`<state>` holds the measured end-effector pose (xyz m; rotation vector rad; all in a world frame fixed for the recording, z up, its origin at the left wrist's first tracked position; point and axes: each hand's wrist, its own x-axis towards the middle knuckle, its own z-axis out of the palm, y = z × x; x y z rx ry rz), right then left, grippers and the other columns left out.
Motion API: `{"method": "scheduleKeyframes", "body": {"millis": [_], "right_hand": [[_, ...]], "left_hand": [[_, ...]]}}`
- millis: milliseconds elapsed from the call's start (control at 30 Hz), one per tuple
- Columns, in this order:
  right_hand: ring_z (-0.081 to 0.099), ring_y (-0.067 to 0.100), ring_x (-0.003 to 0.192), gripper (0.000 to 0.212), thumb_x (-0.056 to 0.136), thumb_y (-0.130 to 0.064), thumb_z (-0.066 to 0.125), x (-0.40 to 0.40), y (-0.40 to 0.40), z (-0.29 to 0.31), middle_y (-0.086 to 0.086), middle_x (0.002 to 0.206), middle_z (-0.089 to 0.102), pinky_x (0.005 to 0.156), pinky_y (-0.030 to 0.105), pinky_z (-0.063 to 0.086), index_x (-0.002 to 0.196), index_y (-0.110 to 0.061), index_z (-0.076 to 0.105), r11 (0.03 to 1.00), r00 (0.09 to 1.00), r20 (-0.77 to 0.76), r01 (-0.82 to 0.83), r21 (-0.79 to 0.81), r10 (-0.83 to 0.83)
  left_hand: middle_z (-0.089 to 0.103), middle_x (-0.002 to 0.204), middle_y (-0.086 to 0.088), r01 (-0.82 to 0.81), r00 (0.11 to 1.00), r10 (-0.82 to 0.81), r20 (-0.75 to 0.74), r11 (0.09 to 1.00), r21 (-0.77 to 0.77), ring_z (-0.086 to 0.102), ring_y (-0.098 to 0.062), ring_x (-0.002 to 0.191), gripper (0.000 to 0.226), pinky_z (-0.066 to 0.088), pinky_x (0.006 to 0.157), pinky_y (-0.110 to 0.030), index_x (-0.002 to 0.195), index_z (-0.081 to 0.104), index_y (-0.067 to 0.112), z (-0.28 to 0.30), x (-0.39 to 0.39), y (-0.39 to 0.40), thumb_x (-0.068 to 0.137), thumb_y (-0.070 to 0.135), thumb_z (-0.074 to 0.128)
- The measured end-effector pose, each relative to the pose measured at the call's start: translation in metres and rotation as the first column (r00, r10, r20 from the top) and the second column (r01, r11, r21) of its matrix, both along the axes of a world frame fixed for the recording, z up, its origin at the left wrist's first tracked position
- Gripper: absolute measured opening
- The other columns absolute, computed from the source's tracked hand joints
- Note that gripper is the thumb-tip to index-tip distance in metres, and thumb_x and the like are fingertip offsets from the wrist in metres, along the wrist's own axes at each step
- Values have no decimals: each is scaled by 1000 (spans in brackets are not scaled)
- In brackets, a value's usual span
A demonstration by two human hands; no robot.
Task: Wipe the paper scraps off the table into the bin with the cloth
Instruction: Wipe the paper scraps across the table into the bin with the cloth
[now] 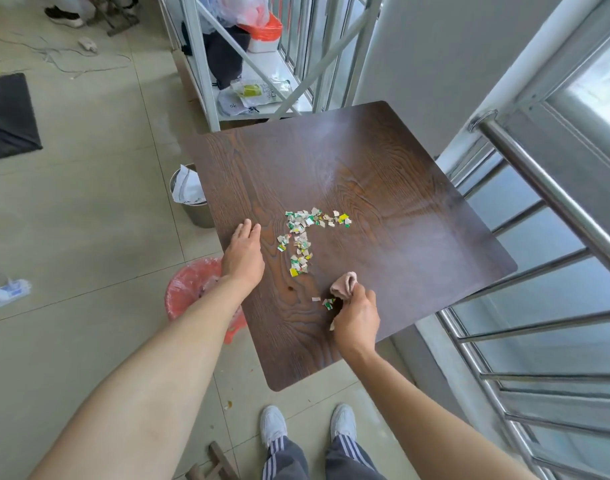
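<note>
Paper scraps (305,237) litter the dark table (383,188); pink cloth (344,285) bunched; red-lined bin (189,292) beside.

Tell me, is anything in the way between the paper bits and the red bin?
Yes: the left hand lies flat on the table, between the paper scraps and the edge above the red bin. The right hand holds the cloth on the other side.

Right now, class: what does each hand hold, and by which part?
The right hand grips the bunched pink cloth by its near end. The left hand holds nothing, lying flat on the table.
</note>
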<state>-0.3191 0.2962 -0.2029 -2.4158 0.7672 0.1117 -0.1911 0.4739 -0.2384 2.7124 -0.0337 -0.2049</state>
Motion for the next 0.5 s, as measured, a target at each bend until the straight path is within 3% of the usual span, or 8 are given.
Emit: {"method": "scheduleKeyframes", "body": {"millis": [200,500], "right_hand": [[55,42,106,34,83,0,50,36,47,5,18,120,52,90,46,44,116,-3,44,918,956,-47,290,271,-288],[55,37,115,39,85,-2,55,96,98,-2,15,130,50,93,42,43,122,-4,44,838,932,-27,339,427,-363]], "left_hand": [[13,161,-8,-11,1000,12,20,999,-43,12,-23,149,66,24,119,-39,149,23,9,0,-1,0,88,-8,39],[22,159,-8,-39,999,41,12,990,-139,18,-20,147,69,19,121,-32,146,31,7,0,5,7,80,-14,35]]}}
